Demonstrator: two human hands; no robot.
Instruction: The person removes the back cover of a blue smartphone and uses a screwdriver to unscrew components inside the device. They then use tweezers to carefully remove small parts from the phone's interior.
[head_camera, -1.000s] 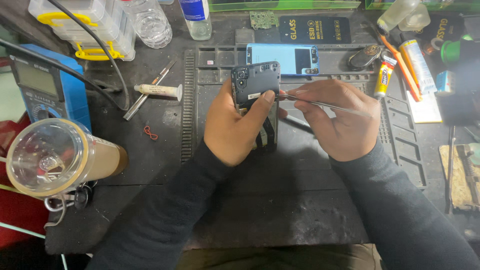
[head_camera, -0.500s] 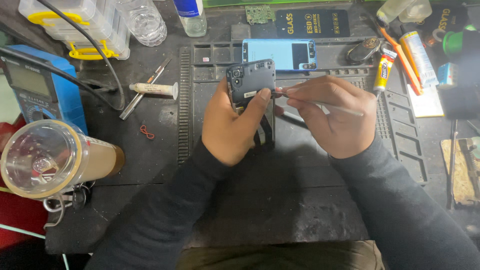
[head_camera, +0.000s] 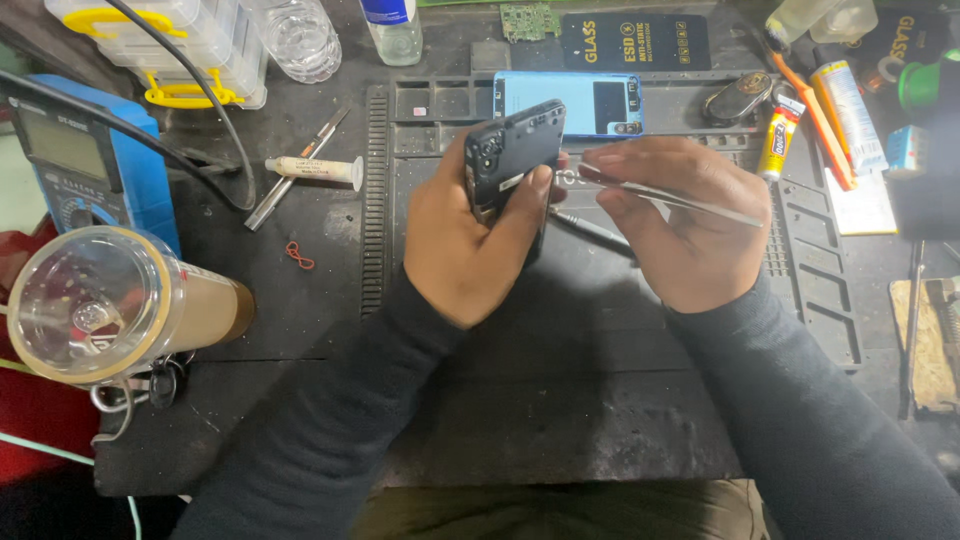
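Observation:
My left hand (head_camera: 470, 235) grips a black phone body (head_camera: 513, 150) and holds it tilted above the dark work mat (head_camera: 560, 340), thumb pressed on its right edge. My right hand (head_camera: 680, 225) pinches thin metal tweezers (head_camera: 680, 195) whose tip points left and meets the phone's right edge near my thumb. A light-blue phone back cover (head_camera: 580, 102) lies flat on the mat just behind both hands. A dark screwdriver (head_camera: 590, 230) lies on the mat between my hands.
A blue multimeter (head_camera: 85, 165) with black leads stands at left, beside a clear-lidded cup (head_camera: 95, 300). A small white tube (head_camera: 315, 170) and a metal tool lie left of the mat. Glue tubes (head_camera: 780, 135), an orange-handled tool and boxes crowd the right. A bottle and plastic case stand at the back.
Both hands have stayed together on the phone; the tweezers shifted only slightly along its right edge. The view has moved a little.

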